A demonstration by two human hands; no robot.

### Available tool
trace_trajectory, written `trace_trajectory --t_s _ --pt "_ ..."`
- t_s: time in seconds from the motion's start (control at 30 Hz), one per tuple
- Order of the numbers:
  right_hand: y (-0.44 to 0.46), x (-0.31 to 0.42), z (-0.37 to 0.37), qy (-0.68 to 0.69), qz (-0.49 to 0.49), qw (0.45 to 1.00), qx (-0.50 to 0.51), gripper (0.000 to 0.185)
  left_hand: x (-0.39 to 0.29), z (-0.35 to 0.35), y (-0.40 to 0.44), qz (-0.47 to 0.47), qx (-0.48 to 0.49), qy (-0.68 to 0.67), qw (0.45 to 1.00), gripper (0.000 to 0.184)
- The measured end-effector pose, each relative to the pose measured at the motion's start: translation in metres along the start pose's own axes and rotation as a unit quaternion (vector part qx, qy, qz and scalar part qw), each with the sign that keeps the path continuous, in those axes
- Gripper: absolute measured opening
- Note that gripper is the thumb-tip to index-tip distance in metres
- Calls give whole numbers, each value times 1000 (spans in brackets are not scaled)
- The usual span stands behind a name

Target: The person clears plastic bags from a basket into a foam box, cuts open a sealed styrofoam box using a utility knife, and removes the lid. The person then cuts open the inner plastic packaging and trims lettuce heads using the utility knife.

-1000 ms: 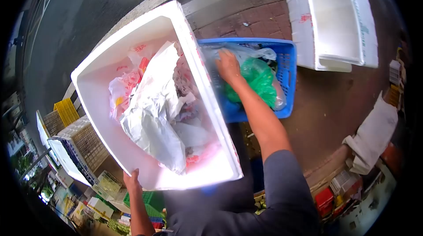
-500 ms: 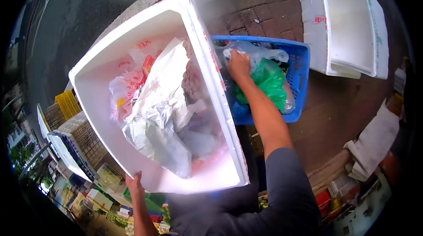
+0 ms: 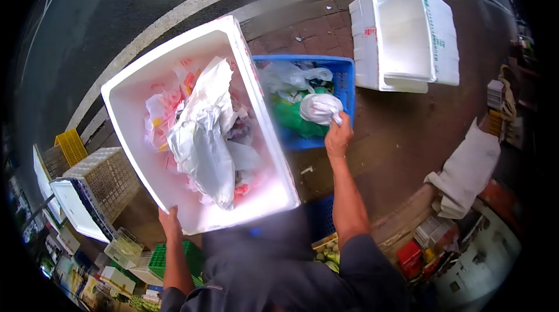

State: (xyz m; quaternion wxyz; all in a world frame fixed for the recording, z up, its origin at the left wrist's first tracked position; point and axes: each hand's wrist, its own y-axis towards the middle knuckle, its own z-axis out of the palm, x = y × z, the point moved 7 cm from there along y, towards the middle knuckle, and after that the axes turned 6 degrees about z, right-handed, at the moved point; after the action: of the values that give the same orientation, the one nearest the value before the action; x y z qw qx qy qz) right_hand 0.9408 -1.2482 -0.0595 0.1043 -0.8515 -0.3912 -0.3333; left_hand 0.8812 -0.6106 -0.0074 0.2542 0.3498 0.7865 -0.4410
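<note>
My left hand [image 3: 170, 223] grips the lower left edge of a large white foam box [image 3: 268, 137], which is tilted so that its inside faces me. Inside lie crumpled white and silvery sheets [image 3: 204, 131] and red-printed plastic bags [image 3: 163, 108]. With closed fingers, my right hand [image 3: 339, 136] holds the gathered end of a bunched white plastic bag [image 3: 321, 108]. That bag hangs over a blue basket [image 3: 346, 79]. Under it in the basket are a green bag [image 3: 288, 115] and a clear plastic bag [image 3: 285, 77]. The foam box hides the basket's left end.
Two white foam boxes [image 3: 445, 44] stand beyond the basket at the right. Plastic crates [image 3: 110, 181] are stacked at the left. A pale cloth [image 3: 469, 158] lies on the right, near a red container [image 3: 410, 256]. A kerb [image 3: 186, 6] borders the road.
My right hand has drawn back toward me from the basket's far side and now holds up the white bag. The view has shifted; my left hand still grips the box.
</note>
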Motion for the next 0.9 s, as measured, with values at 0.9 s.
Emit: trace_trajectory --t_s 0.9 --pt "-212 301 14 31 -267 811 520 27 11 -15 9 32 -6 51 998 45"
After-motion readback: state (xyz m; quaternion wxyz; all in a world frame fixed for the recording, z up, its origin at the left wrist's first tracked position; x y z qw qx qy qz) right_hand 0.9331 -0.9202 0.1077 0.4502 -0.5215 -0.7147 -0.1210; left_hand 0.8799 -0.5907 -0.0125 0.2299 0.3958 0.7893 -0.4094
